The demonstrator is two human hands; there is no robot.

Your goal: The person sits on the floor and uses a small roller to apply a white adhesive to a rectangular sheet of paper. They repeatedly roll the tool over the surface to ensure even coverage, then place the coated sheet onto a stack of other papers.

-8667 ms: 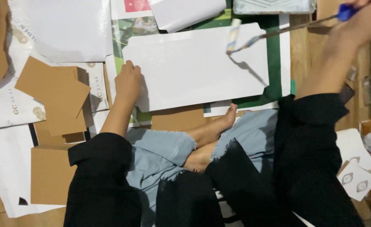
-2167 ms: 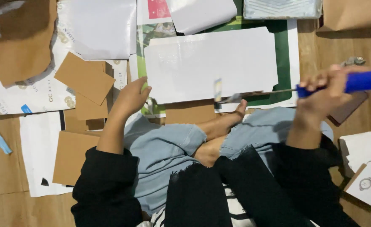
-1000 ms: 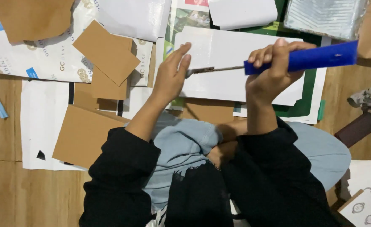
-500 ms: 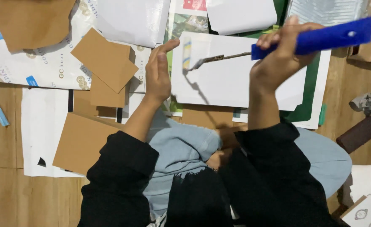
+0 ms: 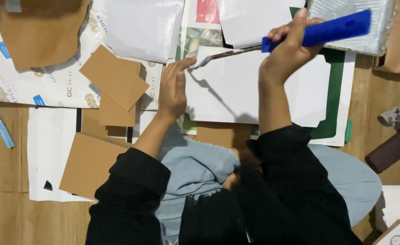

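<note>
Head view: right hand (image 5: 288, 54) around blue-handled tool (image 5: 317, 31).

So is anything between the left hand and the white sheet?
Nothing visible. The left hand rests flat on the white sheet's left edge. The right hand holds the blue-handled tool, its tip beside the left fingertips.

matt white paper sheet (image 5: 254, 90) mid-frame, blue foam-like tool handle (image 5: 317, 31) upper right with dull metal blade (image 5: 222, 56), matt brown cardboard pieces (image 5: 113, 79) left, smooth wood floor (image 5: 2, 172) lower left.
</note>
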